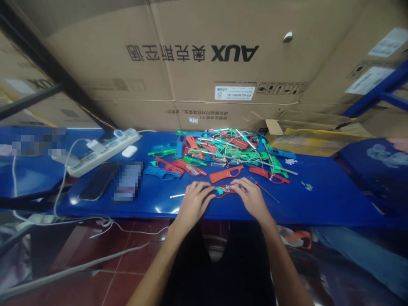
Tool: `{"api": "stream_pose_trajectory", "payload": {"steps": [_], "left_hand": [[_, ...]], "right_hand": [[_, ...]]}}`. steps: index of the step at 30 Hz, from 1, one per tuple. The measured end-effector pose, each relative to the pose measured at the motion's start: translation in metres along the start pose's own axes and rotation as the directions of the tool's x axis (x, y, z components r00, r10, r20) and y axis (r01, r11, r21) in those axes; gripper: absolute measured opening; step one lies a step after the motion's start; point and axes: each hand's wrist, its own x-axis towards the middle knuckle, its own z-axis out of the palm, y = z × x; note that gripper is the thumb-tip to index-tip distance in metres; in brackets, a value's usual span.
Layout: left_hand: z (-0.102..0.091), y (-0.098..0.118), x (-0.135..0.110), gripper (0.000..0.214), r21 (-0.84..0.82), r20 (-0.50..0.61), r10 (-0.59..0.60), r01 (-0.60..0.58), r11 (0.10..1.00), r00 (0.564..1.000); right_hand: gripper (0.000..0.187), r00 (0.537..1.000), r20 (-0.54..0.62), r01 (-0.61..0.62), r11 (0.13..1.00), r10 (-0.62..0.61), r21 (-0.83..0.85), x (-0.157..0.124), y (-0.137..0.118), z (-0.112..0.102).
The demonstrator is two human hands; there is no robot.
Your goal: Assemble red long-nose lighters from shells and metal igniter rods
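Low in front of me lies an opened long-nosed lighter (227,191) with a red handle shell, a green part and thin wires showing inside. My left hand (196,197) is closed on its left part, and a metal tube (177,196) sticks out beyond that hand. Thumb and fingers of my right hand (250,196) pinch the handle's right end; the small part under the fingertips is hidden. Just beyond both hands lies an orange handle shell (225,173). A thin screwdriver-like rod (269,194) rests beside my right hand.
A heap of lighter parts (223,148) in red, green and blue covers the back middle of the blue table (331,204). Phones (98,180), a white case (129,151) and a power strip (105,153) lie left. Small pale pieces (306,185) are right; cardboard (191,76) stands behind.
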Motion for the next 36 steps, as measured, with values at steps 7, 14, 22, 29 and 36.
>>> {"api": "stream_pose_trajectory", "payload": {"steps": [7,14,22,29,36], "left_hand": [[0.002,0.002,0.001,0.027,-0.017,-0.042,-0.023,0.022,1.000,0.999],[0.002,-0.001,0.001,0.026,-0.055,-0.026,-0.012,0.010,0.998,1.000],[0.000,-0.001,0.001,0.026,-0.071,-0.014,-0.018,0.017,0.997,1.000],[0.000,0.000,0.002,0.026,-0.068,-0.018,-0.024,0.023,0.997,1.000],[-0.003,0.002,0.003,0.025,-0.063,0.011,-0.056,0.056,0.996,0.998]], "right_hand": [[0.025,0.997,-0.034,0.061,0.996,-0.063,-0.058,-0.001,0.003,0.002],[0.025,0.985,-0.010,0.162,0.959,-0.169,-0.234,-0.006,0.012,0.002],[0.024,0.975,0.134,0.199,0.962,-0.175,-0.188,-0.005,0.011,-0.007],[0.025,0.947,0.244,0.244,0.960,-0.207,-0.134,0.005,0.013,-0.021],[0.024,0.916,0.327,0.314,0.924,-0.234,-0.220,0.009,0.004,-0.025]]}}
